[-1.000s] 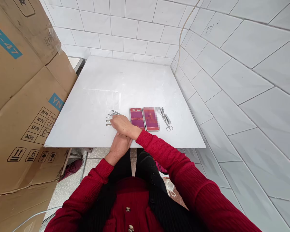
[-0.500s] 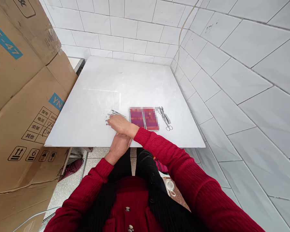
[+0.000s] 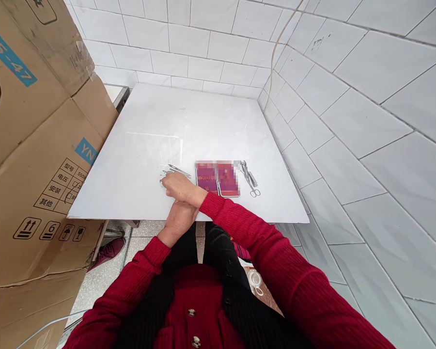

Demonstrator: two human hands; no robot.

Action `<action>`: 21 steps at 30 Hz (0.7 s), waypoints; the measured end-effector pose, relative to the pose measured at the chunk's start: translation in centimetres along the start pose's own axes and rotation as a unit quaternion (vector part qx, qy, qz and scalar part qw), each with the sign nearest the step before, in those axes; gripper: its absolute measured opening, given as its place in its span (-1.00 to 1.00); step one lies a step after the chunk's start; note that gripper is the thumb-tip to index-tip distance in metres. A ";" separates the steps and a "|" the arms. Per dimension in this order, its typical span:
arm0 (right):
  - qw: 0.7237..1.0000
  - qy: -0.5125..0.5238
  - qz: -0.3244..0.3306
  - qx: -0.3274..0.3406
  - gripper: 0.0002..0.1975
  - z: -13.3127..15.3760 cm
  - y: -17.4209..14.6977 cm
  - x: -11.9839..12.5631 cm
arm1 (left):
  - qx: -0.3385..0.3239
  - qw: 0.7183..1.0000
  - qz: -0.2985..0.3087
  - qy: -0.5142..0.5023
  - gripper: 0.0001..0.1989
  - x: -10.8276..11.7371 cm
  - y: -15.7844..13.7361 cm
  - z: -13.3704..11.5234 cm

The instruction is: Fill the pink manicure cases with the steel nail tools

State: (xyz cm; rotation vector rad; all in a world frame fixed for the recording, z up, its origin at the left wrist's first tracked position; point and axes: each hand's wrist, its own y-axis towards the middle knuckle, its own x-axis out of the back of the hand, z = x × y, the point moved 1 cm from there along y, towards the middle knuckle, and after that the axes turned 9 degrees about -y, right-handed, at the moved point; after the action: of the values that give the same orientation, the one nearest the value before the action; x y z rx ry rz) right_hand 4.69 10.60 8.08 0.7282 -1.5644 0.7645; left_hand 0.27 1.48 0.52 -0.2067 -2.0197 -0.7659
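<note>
My right hand [image 3: 181, 188] reaches across to the left over the white tabletop, its fingers curled downward. Whatever they hold, if anything, is hidden beneath them. Just beyond its knuckles lie several thin metal tools [image 3: 179, 170], partly covered by the hand. My left hand [image 3: 180, 217] is at the table's near edge, tucked against the underside of my right wrist, and its fingers are out of sight. Right of my right hand rests an open red and purple case [image 3: 208, 183], partly blurred out. Beyond it are small scissors [image 3: 254, 192] and other slim metal implements [image 3: 244, 169].
The white table [image 3: 218, 121] meets a tiled wall [image 3: 189, 43] at the back and another on the right. Large cardboard boxes [image 3: 54, 145] stand close on the left. A cable [image 3: 274, 53] hangs in the corner. Below right is a small white object [image 3: 255, 278].
The small dark metal bit that showed beside my right fingertips is no longer visible there. Both hands stay almost in place, and the view has shifted slightly.
</note>
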 end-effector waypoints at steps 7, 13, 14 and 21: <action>0.999 0.021 0.022 -0.026 -0.77 -0.7 -0.6 0.6 | -0.032 0.999 -0.031 0.015 -0.76 0.1 0.1 -0.1; 0.999 0.010 0.040 -0.018 -0.76 -0.7 -0.7 0.8 | -0.046 0.998 -0.042 0.033 -0.78 0.1 0.1 -0.2; 0.999 0.011 0.038 -0.016 -0.77 -0.7 -0.7 0.8 | -0.048 0.997 -0.042 0.035 -0.78 0.1 0.1 -0.2; 0.999 0.016 0.032 -0.025 -0.84 -1.0 -1.4 1.1 | -0.043 0.998 -0.037 0.028 -0.78 0.2 0.2 -0.4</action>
State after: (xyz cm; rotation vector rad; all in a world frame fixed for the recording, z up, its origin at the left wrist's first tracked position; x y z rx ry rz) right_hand 6.28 10.48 9.36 0.6298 -1.5792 0.7786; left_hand 0.48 1.40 0.95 -0.1584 -1.9526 -0.8963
